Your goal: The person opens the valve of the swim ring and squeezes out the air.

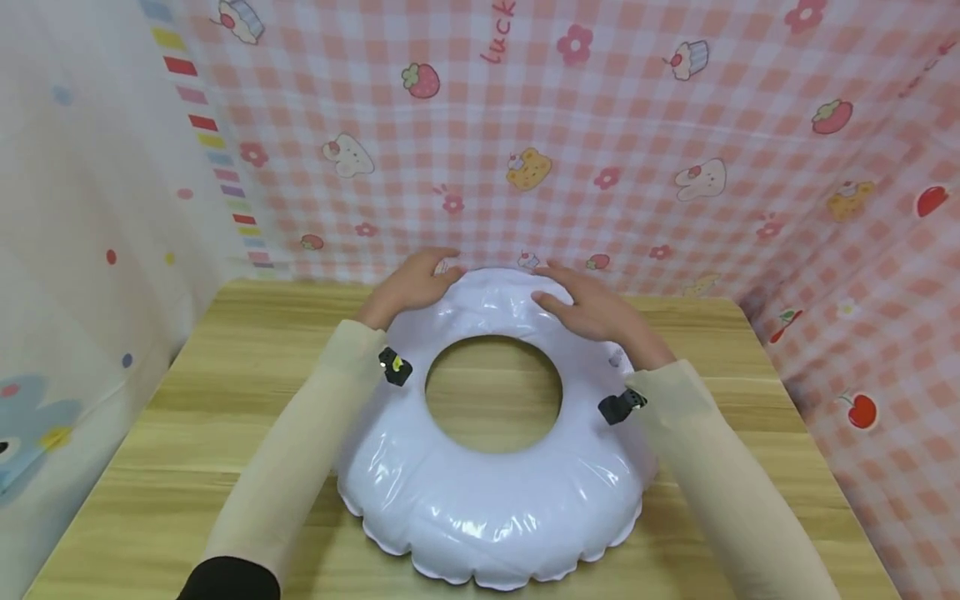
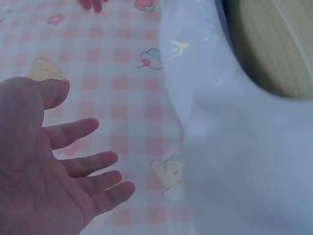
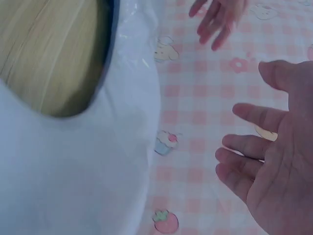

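A white inflated swim ring (image 1: 491,492) with a scalloped outer seam lies on the wooden table, wood showing through its round hole. Over its far left part is my left hand (image 1: 414,286), fingers spread and nearly straight. My right hand (image 1: 597,310) is held likewise over the far right part. In the left wrist view the left palm (image 2: 44,166) and fingers stand apart from the ring (image 2: 244,161). The right wrist view has the right hand (image 3: 281,156) similarly apart from the ring (image 3: 73,166). Neither hand holds anything.
The wooden table (image 1: 225,400) carries the ring. Behind it hangs a pink checked cloth (image 1: 465,125) with printed strawberries and cupcakes, continuing along the right side. A white printed cloth (image 1: 82,208) borders the left. A small black camera sits at each wrist.
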`<state>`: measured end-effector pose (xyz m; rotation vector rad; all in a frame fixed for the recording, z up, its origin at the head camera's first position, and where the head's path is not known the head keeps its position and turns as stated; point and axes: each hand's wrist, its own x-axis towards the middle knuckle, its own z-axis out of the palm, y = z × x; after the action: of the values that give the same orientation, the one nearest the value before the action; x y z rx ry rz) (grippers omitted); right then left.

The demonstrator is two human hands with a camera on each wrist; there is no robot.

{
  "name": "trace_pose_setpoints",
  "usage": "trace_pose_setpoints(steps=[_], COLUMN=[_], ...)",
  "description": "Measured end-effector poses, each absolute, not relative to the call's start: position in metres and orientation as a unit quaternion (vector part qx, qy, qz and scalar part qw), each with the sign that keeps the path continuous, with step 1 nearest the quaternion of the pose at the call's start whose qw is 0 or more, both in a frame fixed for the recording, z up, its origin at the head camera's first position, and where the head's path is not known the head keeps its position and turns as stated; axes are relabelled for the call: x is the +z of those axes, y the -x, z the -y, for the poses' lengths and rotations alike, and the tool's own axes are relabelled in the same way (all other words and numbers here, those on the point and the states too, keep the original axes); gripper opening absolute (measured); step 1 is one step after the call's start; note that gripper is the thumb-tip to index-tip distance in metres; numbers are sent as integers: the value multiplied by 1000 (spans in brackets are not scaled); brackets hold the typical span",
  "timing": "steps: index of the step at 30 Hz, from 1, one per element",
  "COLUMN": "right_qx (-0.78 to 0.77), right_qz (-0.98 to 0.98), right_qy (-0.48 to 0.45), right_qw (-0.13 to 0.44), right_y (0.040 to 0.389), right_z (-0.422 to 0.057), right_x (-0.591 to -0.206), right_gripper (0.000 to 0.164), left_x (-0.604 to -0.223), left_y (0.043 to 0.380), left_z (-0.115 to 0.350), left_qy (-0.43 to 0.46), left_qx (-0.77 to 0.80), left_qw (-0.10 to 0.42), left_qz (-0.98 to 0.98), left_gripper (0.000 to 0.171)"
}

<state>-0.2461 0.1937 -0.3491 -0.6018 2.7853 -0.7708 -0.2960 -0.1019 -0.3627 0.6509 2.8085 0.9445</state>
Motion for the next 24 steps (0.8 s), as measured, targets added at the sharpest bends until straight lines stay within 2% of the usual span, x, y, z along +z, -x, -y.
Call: trace_pose_setpoints(steps=[5, 10, 18, 24], right_qx=[-255, -253, -257, -246], right_qz=[-940, -939, -933, -937], right_qy=[209, 216, 231, 236], right_qw=[84, 85, 102, 78], right_y=[237, 232, 218, 209], right_z=[-217, -241, -267, -284], right_x=[-345, -357, -403, -433], right_gripper=[62, 65, 82, 90], left_x=[-358, -365, -404, -440], left_y=[282, 266, 232, 218], left_z=[122, 146, 190, 208], left_qy=[-225, -245, -251, -250], left_qx=[313, 312, 275, 254], left_qw=[40, 35, 45, 56], left_qz=[-922, -917, -927, -933], left_gripper=[55, 54, 60, 73])
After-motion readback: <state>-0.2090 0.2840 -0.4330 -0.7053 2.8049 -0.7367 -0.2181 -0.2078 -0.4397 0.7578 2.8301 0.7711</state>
